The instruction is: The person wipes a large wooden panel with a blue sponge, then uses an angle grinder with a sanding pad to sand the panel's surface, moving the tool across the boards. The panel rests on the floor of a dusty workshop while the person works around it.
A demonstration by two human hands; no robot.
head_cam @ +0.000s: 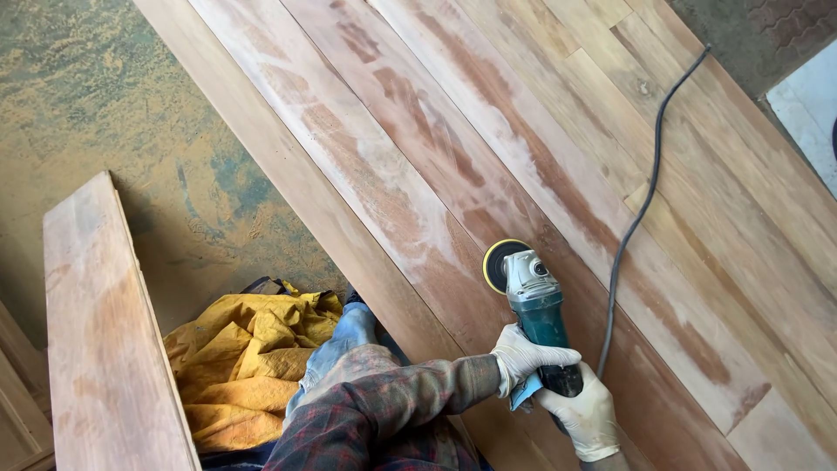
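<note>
A: Both hands, in white gloves, are wrapped shut around the teal-bodied angle grinder [536,314]; the left hand [527,358] sits ahead, the right hand [582,414] nearer, and the yellow-rimmed sanding disc [501,264] rests on the reddish wooden panel [418,174].

B: The risk?

A: The grey power cord [641,201] trails just right; it could snag. Tilting the disc might gouge the wood.

Grinder [532,292] rests on the planks [488,157]; cord [641,209] right; cloth [240,358] and board [109,349] left.
</note>
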